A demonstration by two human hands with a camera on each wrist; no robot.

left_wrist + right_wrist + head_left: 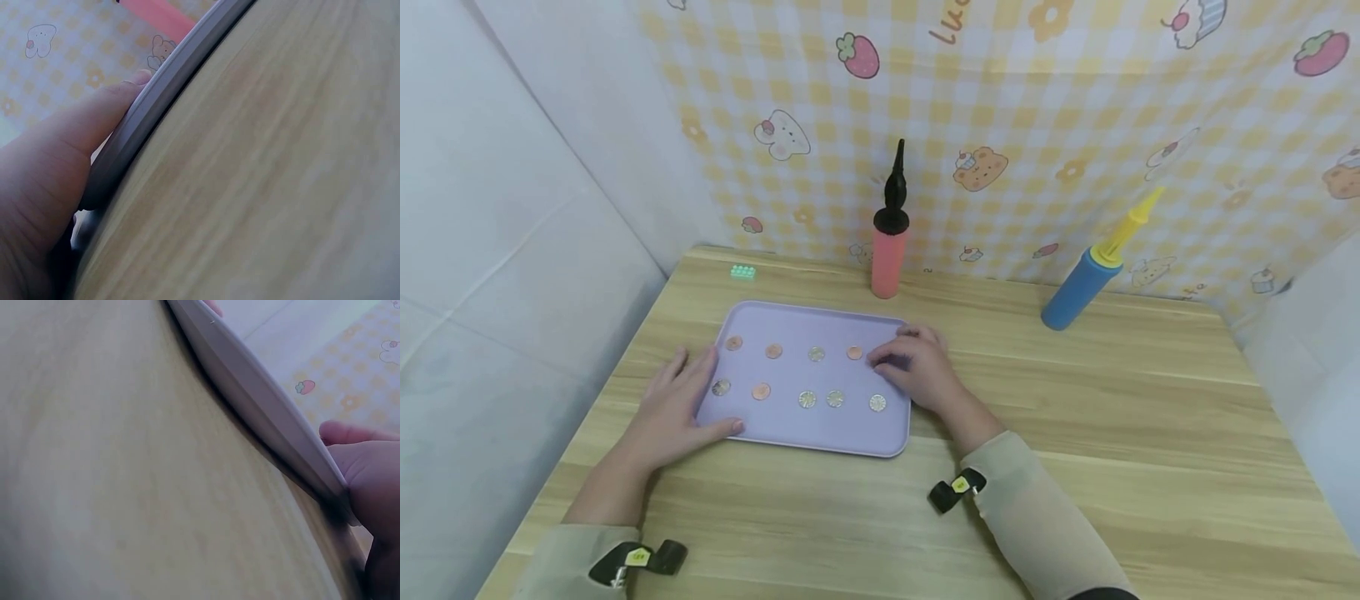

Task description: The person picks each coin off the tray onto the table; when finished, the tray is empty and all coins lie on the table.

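Note:
A shallow lavender tray (790, 425) lies on the wooden table with several coins spread over it in two loose rows, some copper, some silvery or pale gold. My left hand (670, 417) rests on the tray's left end, fingers spread, thumb (119, 97) on the front rim. Over the right end is my right hand (917, 367), its fingers bent and the thumb close to the fingertips. Nearest to those fingertips is a copper coin (854, 352) in the back row; a silvery coin (877, 402) lies just in front. Whether a coin is between the fingertips is hidden.
Behind the tray stands a pink hand pump (887, 262) with a black top. A blue pump (1078, 292) with a yellow nozzle leans at the back right. A small mint-green toy brick (742, 272) lies at the back left. A checked cloth (1037, 125) hangs behind the table.

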